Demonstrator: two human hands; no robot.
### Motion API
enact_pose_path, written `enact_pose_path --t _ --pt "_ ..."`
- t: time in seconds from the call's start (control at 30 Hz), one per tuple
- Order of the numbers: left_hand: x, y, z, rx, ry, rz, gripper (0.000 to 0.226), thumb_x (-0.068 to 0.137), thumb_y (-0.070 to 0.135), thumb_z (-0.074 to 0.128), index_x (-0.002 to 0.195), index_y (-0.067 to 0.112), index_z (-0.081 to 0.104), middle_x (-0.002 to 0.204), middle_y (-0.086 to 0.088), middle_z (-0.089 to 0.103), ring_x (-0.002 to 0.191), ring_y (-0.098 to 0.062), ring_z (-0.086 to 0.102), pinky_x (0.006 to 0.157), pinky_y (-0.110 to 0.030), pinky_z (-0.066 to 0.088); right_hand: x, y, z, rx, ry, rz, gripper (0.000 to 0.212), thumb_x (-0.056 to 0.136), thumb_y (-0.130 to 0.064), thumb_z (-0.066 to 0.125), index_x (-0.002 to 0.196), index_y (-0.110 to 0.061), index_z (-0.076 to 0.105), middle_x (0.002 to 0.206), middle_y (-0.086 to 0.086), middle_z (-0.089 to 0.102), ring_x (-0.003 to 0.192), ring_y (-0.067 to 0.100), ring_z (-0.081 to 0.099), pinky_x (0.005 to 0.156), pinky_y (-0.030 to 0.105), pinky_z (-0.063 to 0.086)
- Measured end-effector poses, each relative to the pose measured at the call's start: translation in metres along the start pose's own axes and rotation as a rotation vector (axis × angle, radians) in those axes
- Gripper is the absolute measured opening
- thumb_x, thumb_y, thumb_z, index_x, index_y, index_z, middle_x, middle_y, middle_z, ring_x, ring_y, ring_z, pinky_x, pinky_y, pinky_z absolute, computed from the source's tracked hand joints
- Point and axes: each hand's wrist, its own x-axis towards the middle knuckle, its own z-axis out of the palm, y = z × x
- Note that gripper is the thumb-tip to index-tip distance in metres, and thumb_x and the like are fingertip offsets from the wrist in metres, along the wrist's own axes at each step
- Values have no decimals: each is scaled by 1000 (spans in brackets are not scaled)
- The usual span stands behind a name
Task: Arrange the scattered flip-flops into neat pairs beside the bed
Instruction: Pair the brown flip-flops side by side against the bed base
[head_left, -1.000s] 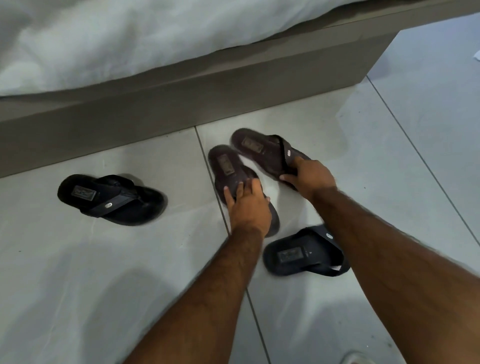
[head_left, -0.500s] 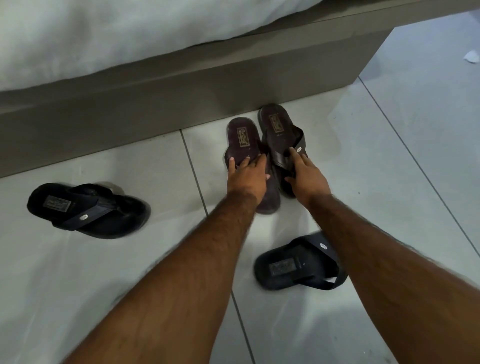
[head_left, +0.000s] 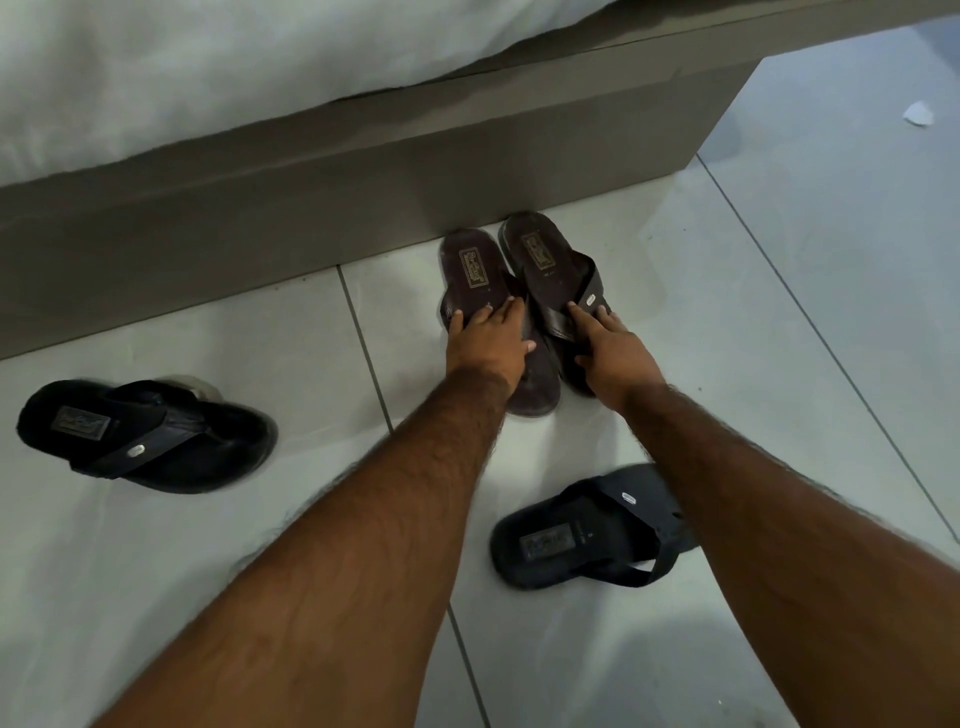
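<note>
Two brown flip-flops lie side by side with their heels against the bed base. My left hand (head_left: 487, 343) presses on the strap of the left brown flip-flop (head_left: 475, 270). My right hand (head_left: 613, 353) grips the toe end of the right brown flip-flop (head_left: 545, 260). A black flip-flop (head_left: 140, 436) lies alone on the floor at the left. Another black flip-flop (head_left: 587, 530) lies below my right forearm, partly hidden by it.
The grey bed base (head_left: 363, 182) runs across the top, with white bedding (head_left: 208, 67) hanging over it. The floor is pale glossy tile. A small white scrap (head_left: 918, 113) lies on the floor at the far right, past the bed's corner.
Both hands have slid the two brown flip-flops from an angled spread up to the bed base, where they now lie parallel. The black flip-flops have stayed put.
</note>
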Motion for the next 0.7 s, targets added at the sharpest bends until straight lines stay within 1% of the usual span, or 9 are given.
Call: enact_pose_path --t 0.17,0.3,0.47,0.57,0.63,0.7 --pt "-20 11 1 11 -46 13 66 99 42 49 156 22 20 161 5 34 147 -20 29 122 -49 14 -14 10 -2 -11 -25 11 77 93 -6 54 157 -35 23 168 8 15 156 25 12 124 38 21" --pt "-34 14 9 31 -52 30 67 100 42 47 156 22 17 163 6 30 148 -19 27 122 -49 13 -25 19 0 -8 -43 25 77 93 -6 55 156 -38 25 168 6 16 156 22 12 124 41 25" --pt "-41 15 16 15 -49 37 68 99 42 48 156 22 17 162 6 32 149 -19 26 123 -50 9 -38 19 6 -12 -27 30 77 93 -7 55 157 -37 24 168 8 16 156 24 14 124 40 25" --pt "-43 16 17 4 -49 42 68 99 41 48 157 22 17 162 6 32 149 -19 24 123 -51 8 -41 20 4 -17 -48 32 78 93 -7 56 157 -37 24 168 8 16 155 24 16 123 40 27" --pt "-43 17 15 0 -49 50 68 99 41 49 157 22 17 162 5 30 149 -19 25 123 -50 7 -40 20 -1 -26 -80 29 80 91 -6 57 157 -38 24 168 8 17 154 26 19 122 39 28" --pt "-43 17 13 -1 -48 61 69 99 41 50 157 22 18 163 1 28 149 -21 26 123 -50 7 -41 17 -8 -34 -122 14 86 88 -5 56 157 -42 20 167 8 21 150 31 29 120 40 33"
